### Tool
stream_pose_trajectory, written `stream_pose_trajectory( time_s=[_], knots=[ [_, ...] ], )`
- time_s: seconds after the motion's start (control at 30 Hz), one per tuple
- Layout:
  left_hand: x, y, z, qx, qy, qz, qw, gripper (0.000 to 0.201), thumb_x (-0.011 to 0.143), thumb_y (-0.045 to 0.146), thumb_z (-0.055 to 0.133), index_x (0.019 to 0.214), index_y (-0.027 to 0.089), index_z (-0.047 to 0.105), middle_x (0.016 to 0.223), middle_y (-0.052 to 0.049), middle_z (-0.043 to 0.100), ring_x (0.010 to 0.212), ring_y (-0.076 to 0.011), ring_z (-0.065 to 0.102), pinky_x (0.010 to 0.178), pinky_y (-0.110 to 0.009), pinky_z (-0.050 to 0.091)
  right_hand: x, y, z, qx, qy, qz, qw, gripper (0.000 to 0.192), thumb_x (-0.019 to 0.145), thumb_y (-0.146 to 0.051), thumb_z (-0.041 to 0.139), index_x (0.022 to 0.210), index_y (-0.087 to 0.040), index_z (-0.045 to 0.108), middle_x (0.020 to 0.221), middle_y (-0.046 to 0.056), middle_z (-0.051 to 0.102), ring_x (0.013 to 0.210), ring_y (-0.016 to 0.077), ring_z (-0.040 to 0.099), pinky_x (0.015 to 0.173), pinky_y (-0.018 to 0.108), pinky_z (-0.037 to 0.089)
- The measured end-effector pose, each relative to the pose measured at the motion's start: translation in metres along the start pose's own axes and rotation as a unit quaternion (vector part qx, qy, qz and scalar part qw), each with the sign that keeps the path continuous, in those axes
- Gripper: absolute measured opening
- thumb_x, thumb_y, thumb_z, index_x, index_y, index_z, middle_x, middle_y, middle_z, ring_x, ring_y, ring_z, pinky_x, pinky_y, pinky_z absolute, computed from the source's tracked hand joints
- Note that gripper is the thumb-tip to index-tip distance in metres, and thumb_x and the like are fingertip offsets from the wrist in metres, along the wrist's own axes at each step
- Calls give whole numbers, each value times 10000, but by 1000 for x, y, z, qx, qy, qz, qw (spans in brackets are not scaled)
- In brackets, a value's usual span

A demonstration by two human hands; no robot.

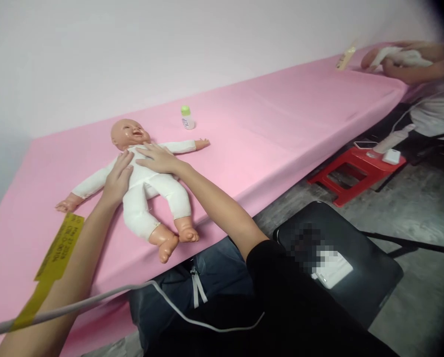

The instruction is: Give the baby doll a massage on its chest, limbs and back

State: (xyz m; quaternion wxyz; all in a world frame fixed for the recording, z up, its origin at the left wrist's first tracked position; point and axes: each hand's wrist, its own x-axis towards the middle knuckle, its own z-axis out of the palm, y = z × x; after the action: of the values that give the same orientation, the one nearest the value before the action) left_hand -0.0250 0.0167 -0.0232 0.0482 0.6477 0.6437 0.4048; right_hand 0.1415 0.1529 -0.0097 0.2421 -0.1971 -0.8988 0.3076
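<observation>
A baby doll (136,179) with a white cloth body lies face up on the pink table cover (244,139), its head toward the wall and its feet at the near edge. My left hand (120,173) rests along the side of the doll's chest with the fingers stretched out. Flat on the upper chest lies my right hand (158,157), its fingers spread. Neither hand grips the doll. Beyond it stands a small bottle (187,118) with a green cap, close to the doll's outstretched arm.
Farther right, another person's hands (411,62) are on a second doll (372,58), near a yellowish bottle (345,58). A red stool (350,171) and a black chair (366,272) stand beside the table. A pale cable (110,293) crosses over my left forearm, near a yellow label (60,248).
</observation>
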Motion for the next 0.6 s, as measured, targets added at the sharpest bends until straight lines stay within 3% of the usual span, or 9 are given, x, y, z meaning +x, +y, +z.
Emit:
stream_pose_trajectory(
  time_s=[0.2,0.43,0.6],
  knots=[
    [-3,-14,-7,51,20,-59,997,701,1051,638,304,1553,179,470,1681,-88,290,1584,-268,213,1321,-497,111,-8,2,0,14,9,52,998,727,1000,-587,476,1610,-204,378,1731,78,223,1610,344,121,1299,535,79],
    [-10,-10,-17,161,-5,-91,983,674,1079,505,146,1610,152,364,1687,-87,275,1587,-259,204,1311,-502,147,-20,-8,0,24,19,33,999,695,1017,-553,425,1605,-187,378,1716,64,271,1614,266,140,1309,467,86],
    [-15,-12,-27,194,-16,-130,972,656,1078,493,160,1605,166,374,1660,-93,340,1572,-312,243,1287,-561,158,-22,-10,-3,21,6,80,997,737,1018,-581,417,1626,-171,336,1733,76,212,1620,249,111,1309,413,76]
  ],
)
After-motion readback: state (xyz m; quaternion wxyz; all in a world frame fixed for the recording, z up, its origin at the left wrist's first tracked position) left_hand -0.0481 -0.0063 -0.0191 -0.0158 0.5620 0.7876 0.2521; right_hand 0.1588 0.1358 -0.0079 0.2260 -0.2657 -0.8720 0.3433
